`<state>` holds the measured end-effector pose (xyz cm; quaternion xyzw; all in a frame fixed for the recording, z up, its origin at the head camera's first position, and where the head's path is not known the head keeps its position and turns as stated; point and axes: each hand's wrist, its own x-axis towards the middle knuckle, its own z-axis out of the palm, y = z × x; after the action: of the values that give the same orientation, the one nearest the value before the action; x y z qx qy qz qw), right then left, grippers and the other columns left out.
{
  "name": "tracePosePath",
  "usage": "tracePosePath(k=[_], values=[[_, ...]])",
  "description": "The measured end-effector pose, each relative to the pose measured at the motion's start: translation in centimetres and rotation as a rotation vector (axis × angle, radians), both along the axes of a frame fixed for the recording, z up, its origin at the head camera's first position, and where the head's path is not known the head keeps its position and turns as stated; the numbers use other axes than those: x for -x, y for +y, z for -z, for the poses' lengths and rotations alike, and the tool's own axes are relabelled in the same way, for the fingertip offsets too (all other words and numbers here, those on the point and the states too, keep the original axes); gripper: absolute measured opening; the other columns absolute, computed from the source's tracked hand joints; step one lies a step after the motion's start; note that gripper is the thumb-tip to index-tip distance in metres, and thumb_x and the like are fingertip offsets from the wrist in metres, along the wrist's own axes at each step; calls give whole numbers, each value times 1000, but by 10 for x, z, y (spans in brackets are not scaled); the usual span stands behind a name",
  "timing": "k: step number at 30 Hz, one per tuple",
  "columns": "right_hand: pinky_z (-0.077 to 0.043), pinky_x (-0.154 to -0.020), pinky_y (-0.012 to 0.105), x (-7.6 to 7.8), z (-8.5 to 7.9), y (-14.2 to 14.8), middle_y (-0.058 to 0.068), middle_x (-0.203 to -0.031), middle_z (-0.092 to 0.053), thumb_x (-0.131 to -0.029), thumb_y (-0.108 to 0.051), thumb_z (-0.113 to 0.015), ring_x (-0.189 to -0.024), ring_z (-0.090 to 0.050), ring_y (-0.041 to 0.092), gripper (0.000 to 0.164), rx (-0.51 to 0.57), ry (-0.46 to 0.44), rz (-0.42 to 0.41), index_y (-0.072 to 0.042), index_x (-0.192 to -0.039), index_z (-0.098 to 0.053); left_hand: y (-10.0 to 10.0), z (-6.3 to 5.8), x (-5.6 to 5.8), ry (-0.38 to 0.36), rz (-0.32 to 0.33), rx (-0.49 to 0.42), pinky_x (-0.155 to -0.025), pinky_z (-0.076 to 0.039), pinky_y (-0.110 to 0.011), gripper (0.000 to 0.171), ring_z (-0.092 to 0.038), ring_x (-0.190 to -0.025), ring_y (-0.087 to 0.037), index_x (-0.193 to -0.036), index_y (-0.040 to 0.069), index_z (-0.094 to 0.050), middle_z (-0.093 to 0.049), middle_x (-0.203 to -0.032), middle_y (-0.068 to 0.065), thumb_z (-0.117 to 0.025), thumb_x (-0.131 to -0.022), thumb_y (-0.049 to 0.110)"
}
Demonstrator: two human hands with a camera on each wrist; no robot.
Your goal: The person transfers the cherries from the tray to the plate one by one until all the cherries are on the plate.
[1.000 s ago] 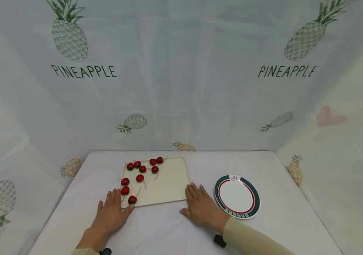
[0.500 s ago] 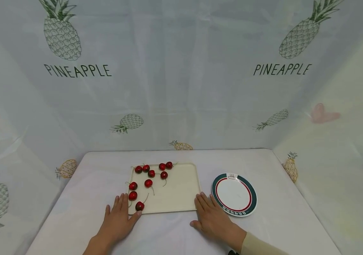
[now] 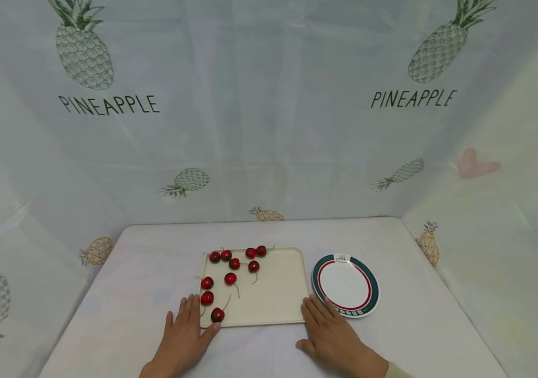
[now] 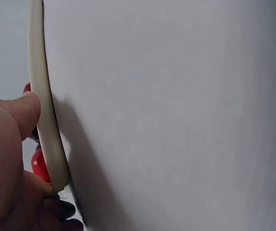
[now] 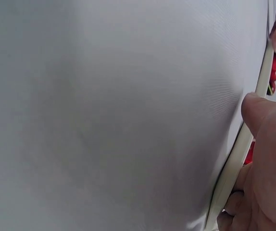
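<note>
A cream rectangular tray (image 3: 273, 294) lies on the white-covered table, with several dark red stemmed cherries (image 3: 230, 279) scattered over its left half. My left hand (image 3: 184, 338) rests against the near left corner, straight fingers along the short side and thumb at the front edge beside a cherry. In the left wrist view the thumb lies over the tray's rim (image 4: 46, 106). At the near right corner, my right hand (image 3: 335, 336) has its straight fingers along the right side. Its thumb touches the front rim (image 5: 239, 149) in the right wrist view.
Just right of the tray is a round white plate (image 3: 346, 283) with a green and red rim; my right fingertips overlap its near left edge in the head view. A pineapple-printed curtain (image 3: 259, 131) hangs behind and at both sides of the table.
Both hands have slid the tray with its cherries to the right and toward me, closer to the plate. The head view has shifted slightly as well.
</note>
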<state>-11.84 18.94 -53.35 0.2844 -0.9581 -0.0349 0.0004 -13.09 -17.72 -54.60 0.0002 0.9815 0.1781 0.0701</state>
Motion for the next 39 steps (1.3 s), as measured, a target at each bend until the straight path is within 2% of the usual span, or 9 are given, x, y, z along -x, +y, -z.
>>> tracePosePath(k=[8, 13, 20, 27, 31, 35, 39], values=[[-35, -122, 53, -5, -4, 2, 12, -163, -47, -103, -69, -45, -155, -40, 31, 85, -1, -13, 5, -2, -155, -50, 4, -1, -2, -16, -9, 15, -118, -14, -79, 102, -24, -154, -57, -156, -16, -32, -32, -163, -36, -68, -96, 59], [-34, -123, 53, -5, -1, 4, 12, -164, -46, -104, -69, -43, -155, -39, 31, 84, 0, -4, 1, -3, -155, -49, 4, -3, -2, -25, 2, 18, -119, -13, -78, 100, -25, -154, -56, -156, -14, -33, -33, -164, -35, -68, -96, 58], [-37, -121, 53, -5, 3, 6, 12, -161, -51, -104, -69, -43, -152, -43, 31, 82, 10, 65, -22, -3, -152, -54, -2, -11, -1, -27, 39, 15, -119, -14, -78, 99, -25, -154, -55, -158, -11, -34, -34, -164, -35, -65, -97, 61], [-35, -122, 52, -3, 9, 7, 10, -162, -50, -105, -68, -40, -154, -42, 30, 81, 7, 65, -19, -5, -153, -54, -12, -6, 2, -11, 60, 3, -118, -15, -78, 103, -25, -155, -54, -158, -10, -35, -33, -164, -34, -65, -95, 66], [-38, -120, 53, -2, 10, 10, 10, -159, -53, -105, -66, -42, -151, -45, 30, 76, 31, 103, -50, -6, -151, -56, -13, -6, 2, -15, 63, -11, -119, -15, -78, 104, -25, -155, -54, -158, -10, -35, -34, -164, -34, -66, -94, 66], [-43, -116, 52, 2, 7, 16, 9, -153, -59, -104, -62, -51, -145, -53, 28, 70, 87, 187, -82, -7, -147, -60, -12, -6, 2, -23, 62, -18, -119, -16, -77, 104, -26, -154, -55, -157, -10, -36, -35, -163, -35, -67, -94, 65], [-46, -113, 53, 12, -1, 28, 12, -146, -63, -98, -53, -70, -138, -59, 28, 68, 184, 284, -67, -3, -144, -62, -12, -5, 2, -26, 62, -12, -119, -17, -77, 103, -27, -154, -55, -157, -10, -35, -35, -163, -34, -67, -94, 64]])
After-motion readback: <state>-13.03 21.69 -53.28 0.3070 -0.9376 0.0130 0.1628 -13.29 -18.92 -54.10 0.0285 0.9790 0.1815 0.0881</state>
